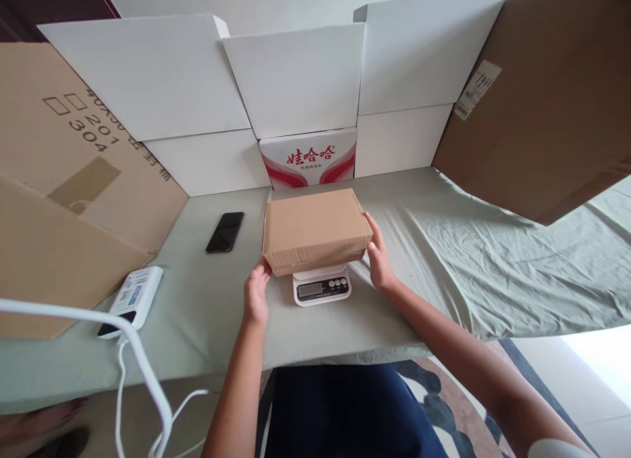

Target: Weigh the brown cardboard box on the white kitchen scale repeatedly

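A closed brown cardboard box (315, 229) rests on a small white digital scale (321, 286) in the middle of the table. My left hand (256, 291) touches the box's near left corner, fingers against its side. My right hand (379, 255) lies flat against the box's right side. Both hands hold the box between them. The scale's display and buttons show below the box's front edge.
A black phone (225, 232) lies left of the box. A white power bank (133, 299) with white cables sits at the near left. Large brown cartons (54, 182) and white boxes (296, 77) wall the grey-green cloth-covered table (468, 261). A red-and-white carton (308, 157) stands behind.
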Motion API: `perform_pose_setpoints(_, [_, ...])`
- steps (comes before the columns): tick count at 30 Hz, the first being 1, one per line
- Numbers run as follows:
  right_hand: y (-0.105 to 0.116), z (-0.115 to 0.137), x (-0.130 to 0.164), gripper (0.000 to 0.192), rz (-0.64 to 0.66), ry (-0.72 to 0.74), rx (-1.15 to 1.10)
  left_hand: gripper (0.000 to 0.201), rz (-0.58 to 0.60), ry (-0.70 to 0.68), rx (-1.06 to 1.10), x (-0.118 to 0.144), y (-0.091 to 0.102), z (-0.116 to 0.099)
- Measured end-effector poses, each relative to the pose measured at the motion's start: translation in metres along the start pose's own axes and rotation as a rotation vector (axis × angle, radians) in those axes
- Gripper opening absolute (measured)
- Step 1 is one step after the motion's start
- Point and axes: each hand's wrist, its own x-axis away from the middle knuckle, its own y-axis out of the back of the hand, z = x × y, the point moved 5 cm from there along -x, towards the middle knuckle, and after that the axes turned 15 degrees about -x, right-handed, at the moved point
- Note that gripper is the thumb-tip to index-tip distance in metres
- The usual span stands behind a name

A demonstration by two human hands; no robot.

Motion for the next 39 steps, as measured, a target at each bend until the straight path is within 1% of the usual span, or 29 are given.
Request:
perform_pose_setpoints(2, [-0.003,0.006,-0.007,0.064,0.004,0.026,0.006,0.074,-0.006,-0.031,0.015,-0.006,-0.001,-0.009])
perform_pose_setpoints(4, [-0.007,0.014,-0.021,0.061,0.008,0.065,0.010,0.071,0.004,-0.080,0.028,-0.020,-0.005,-0.023])
perform_pose_setpoints(7, [-0.015,0.019,-0.056,0.061,0.004,0.122,0.012,0.068,0.034,-0.156,0.055,-0.055,-0.017,-0.047])
perform_pose_setpoints(9, [-0.020,0.012,-0.081,0.066,-0.009,0.143,0.020,0.066,0.042,-0.172,0.072,-0.083,-0.028,-0.053])
perform_pose_setpoints(11, [-0.025,-0.004,-0.101,0.067,-0.021,0.146,0.025,0.065,0.045,-0.145,0.079,-0.107,-0.040,-0.047])
perform_pose_setpoints(13, [-0.026,-0.026,-0.114,0.070,-0.038,0.138,0.006,0.064,0.021,-0.068,0.080,-0.124,-0.049,-0.029])
perform_pose_setpoints(16, [-0.023,-0.059,-0.117,0.074,-0.063,0.089,-0.018,0.062,-0.007,0.048,0.072,-0.133,-0.055,0.002])
perform_pose_setpoints(18, [-0.019,-0.074,-0.114,0.073,-0.074,0.040,-0.013,0.059,-0.002,0.087,0.066,-0.135,-0.056,0.017])
perform_pose_setpoints(21, [-0.014,-0.083,-0.110,0.071,-0.093,-0.007,-0.004,0.057,0.011,0.084,0.064,-0.137,-0.058,0.026])
perform_pose_setpoints(25, [-0.014,-0.085,-0.110,0.068,-0.097,-0.033,-0.004,0.059,0.043,0.063,0.050,-0.140,-0.062,0.026])
perform_pose_setpoints(27, [-0.009,-0.091,-0.113,0.069,-0.119,-0.067,-0.022,0.060,0.043,0.066,0.034,-0.142,-0.057,0.024])
perform_pose_setpoints(29, [0.005,-0.100,-0.118,0.071,-0.198,-0.122,-0.055,0.062,0.010,0.052,0.032,-0.146,-0.045,0.019])
perform_pose_setpoints(33, [0.053,-0.112,-0.125,0.069,-0.456,-0.183,-0.129,0.069,-0.090,-0.005,0.087,-0.153,-0.010,0.007])
perform_pose_setpoints(35, [0.073,-0.114,-0.125,0.066,-0.561,-0.194,-0.178,0.069,-0.121,-0.009,0.114,-0.155,0.002,0.003])
perform_pose_setpoints(37, [0.083,-0.115,-0.124,0.062,-0.621,-0.209,-0.217,0.067,-0.136,-0.002,0.125,-0.156,0.007,0.001])
perform_pose_setpoints(39, [0.083,-0.115,-0.123,0.059,-0.627,-0.215,-0.211,0.067,-0.134,0.009,0.124,-0.155,0.006,0.001])
